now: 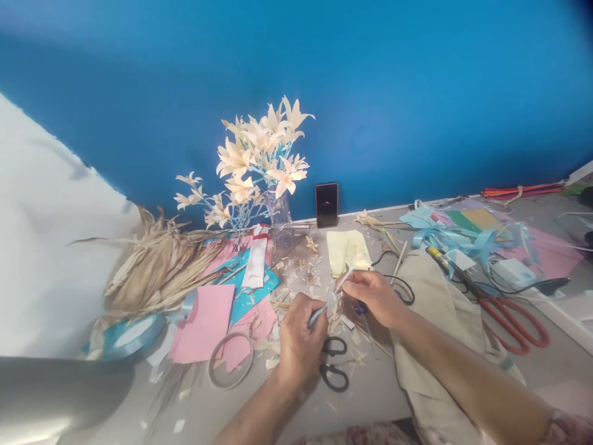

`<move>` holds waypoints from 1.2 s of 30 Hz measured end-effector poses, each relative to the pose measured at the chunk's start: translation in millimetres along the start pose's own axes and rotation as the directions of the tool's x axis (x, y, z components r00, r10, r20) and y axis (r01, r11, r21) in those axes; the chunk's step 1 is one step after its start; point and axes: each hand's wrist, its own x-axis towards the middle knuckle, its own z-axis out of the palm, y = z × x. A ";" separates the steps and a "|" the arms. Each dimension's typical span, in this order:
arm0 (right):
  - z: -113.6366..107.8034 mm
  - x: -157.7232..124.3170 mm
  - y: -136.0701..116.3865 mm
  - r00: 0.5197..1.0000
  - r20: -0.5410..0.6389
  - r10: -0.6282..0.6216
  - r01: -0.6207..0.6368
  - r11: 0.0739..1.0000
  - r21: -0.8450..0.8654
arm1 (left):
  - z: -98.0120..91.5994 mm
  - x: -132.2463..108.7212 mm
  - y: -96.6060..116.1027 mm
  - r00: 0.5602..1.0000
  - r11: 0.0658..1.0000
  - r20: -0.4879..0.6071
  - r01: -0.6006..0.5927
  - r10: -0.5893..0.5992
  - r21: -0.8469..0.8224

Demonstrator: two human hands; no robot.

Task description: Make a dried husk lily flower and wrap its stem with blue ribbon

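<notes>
My left hand [300, 337] is closed, its fingers pinching a thin light blue strip [317, 314]. Across from it, my right hand [373, 296] pinches a narrow pale blue piece [343, 280] that slants upward between thumb and forefinger. The two blue parts almost meet; whether they are one length, I cannot tell. Black-handled scissors [334, 371] lie on the table just beside my left hand, their blades mostly hidden. Beneath my right hand is a screwdriver-like tool [361, 307], partly covered. A pale yellow sheet [346, 248] lies beyond my hands.
Cream flowers on blue stems [262, 145] stand in a clear vase [279, 216], a phone [327, 205] beside it. Dried husks [148, 266], pink paper [204, 321] and a tape ring [231, 361] lie left. Beige cloth [424, 321] and red-handled scissors [514, 321] lie right. Scraps litter the middle.
</notes>
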 end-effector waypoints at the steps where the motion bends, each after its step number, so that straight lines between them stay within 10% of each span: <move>1: -1.8 -0.1 2.4 1.000 0.023 -0.010 0.009 1.000 0.018 | 0.0 0.4 -0.2 1.000 1.000 -0.011 -0.001 0.001 0.001; 11: -10.6 4.8 -7.3 0.984 -0.175 0.007 -0.020 0.997 -0.070 | -4.3 4.2 -2.3 0.998 0.999 -0.046 0.040 -0.041 -0.005; 23: -10.9 3.4 -5.3 0.992 -0.055 -0.116 0.095 0.950 -0.297 | -4.3 2.2 -4.3 0.998 1.000 -0.059 -0.007 0.008 0.016; 36: -1.0 -0.4 -7.4 0.984 -0.173 0.032 -0.039 0.998 -0.039 | 0.8 -5.7 -4.0 0.994 0.994 0.050 -0.095 0.093 0.044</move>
